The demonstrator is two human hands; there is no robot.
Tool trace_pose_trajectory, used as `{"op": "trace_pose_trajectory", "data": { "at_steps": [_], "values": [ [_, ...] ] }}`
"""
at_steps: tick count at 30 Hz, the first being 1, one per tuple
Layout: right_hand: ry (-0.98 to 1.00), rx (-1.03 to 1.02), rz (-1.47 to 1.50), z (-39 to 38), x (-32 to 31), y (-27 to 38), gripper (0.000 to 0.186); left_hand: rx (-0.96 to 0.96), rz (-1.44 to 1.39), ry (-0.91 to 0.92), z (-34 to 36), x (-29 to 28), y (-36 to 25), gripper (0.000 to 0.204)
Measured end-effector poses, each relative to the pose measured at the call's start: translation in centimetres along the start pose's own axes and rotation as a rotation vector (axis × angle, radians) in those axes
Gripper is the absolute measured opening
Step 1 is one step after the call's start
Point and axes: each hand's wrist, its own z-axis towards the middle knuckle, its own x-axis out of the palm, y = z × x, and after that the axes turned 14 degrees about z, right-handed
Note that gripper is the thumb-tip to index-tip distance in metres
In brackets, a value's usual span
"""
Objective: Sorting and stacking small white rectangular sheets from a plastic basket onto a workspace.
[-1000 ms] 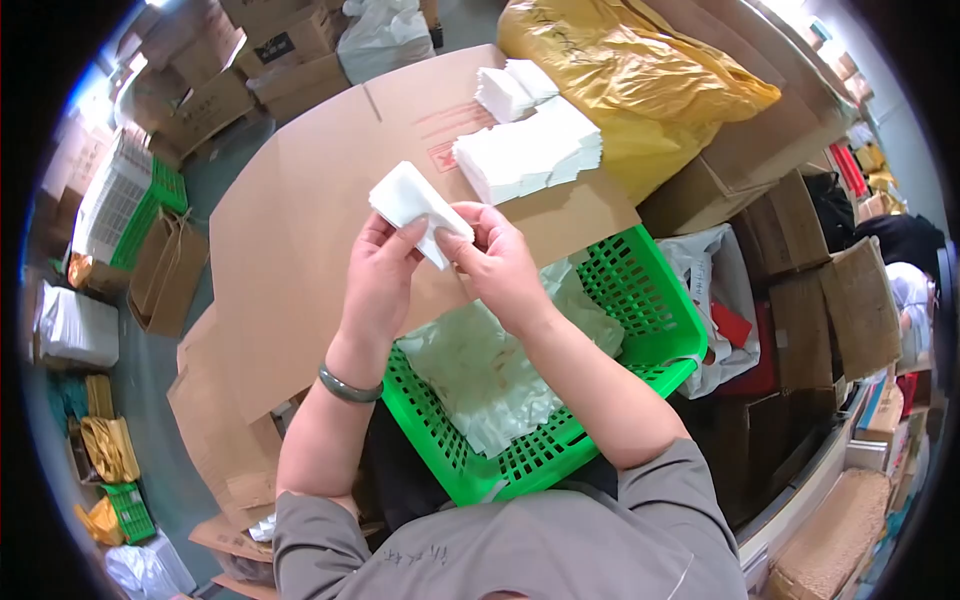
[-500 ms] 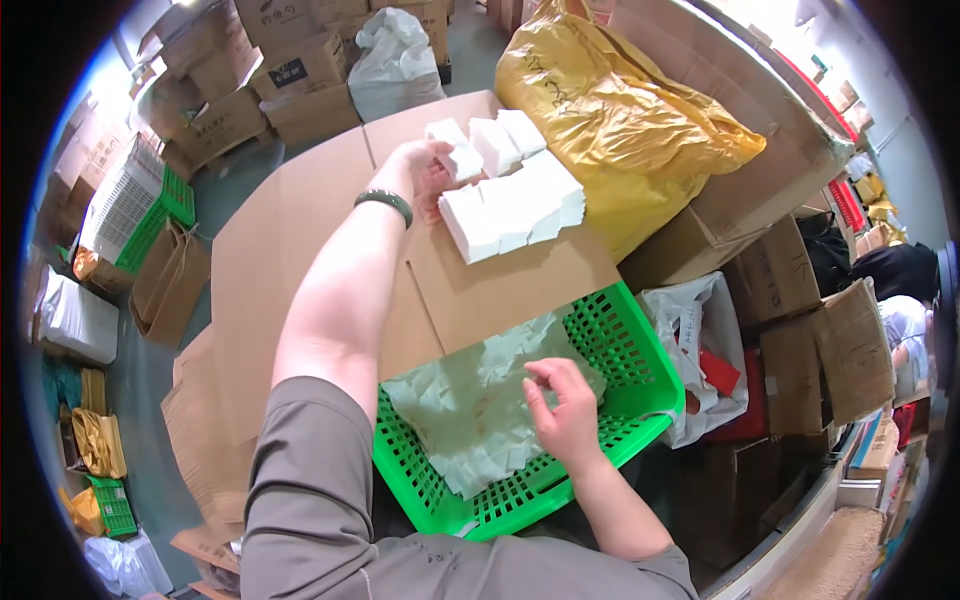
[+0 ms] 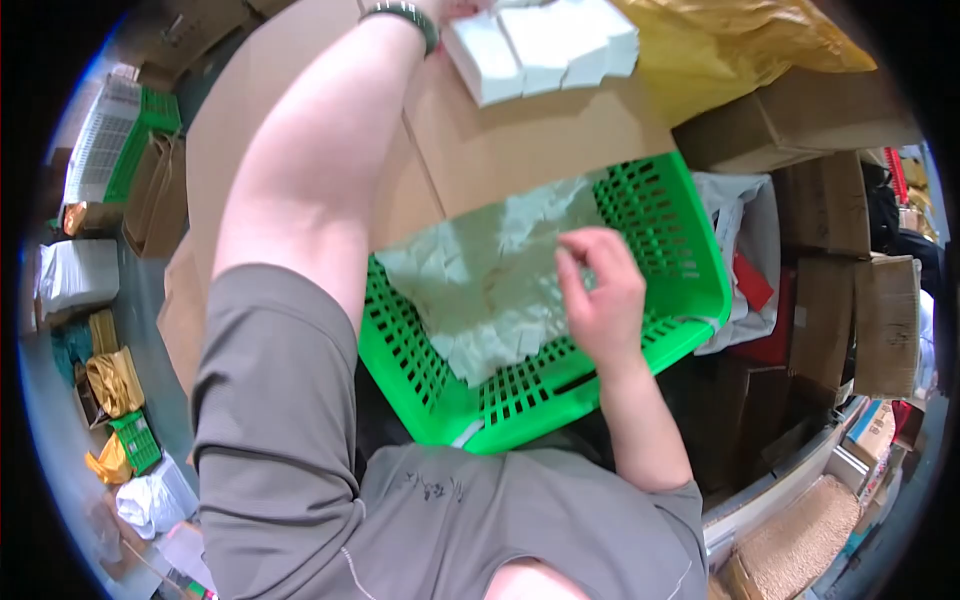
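My left hand (image 3: 452,9) is at the top edge, beside stacks of small white paper pieces (image 3: 560,50). Most of its fingers are cut off by the frame, so its hold cannot be seen. These stacks lie on a brown cardboard sheet (image 3: 540,150). My right hand (image 3: 607,295) hovers over a green plastic basket (image 3: 715,270), its fingers loosely curled and the thumb slightly apart, with nothing visible between them. Inside the basket lies a heap of loose pale paper pieces (image 3: 500,340), partly shaded by the cardboard.
A yellow plastic bag (image 3: 740,60) stands past the stacks at the far right. White bag (image 3: 770,210) with red and white items sits right of the basket, near open cardboard boxes (image 3: 885,320). Crates, cartons and bags line the left, including a green crate (image 3: 150,130).
My view has tilted down, so the stacks and left hand have slid up to the frame's top edge. The right hand keeps its curled pose over the basket.
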Motion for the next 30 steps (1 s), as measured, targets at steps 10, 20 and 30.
{"op": "trace_pose_trajectory", "data": {
  "at_steps": [10,20,30],
  "values": [
    [0.742,0.334,-0.092,-0.9,0.9,-1.5,0.025,0.563,0.589,-0.367,-21.3,3.2,-2.8,0.041],
    [1.405,0.016,-0.556,-0.2,7.7,-12.3,0.043,0.102,0.101,-0.4,-36.3,9.6,8.1,0.013],
    [1.174,0.496,-0.419,3.6,6.2,-5.7,0.035,0.177,0.051,-0.372,-35.1,9.0,8.7,0.02]
  ]
}}
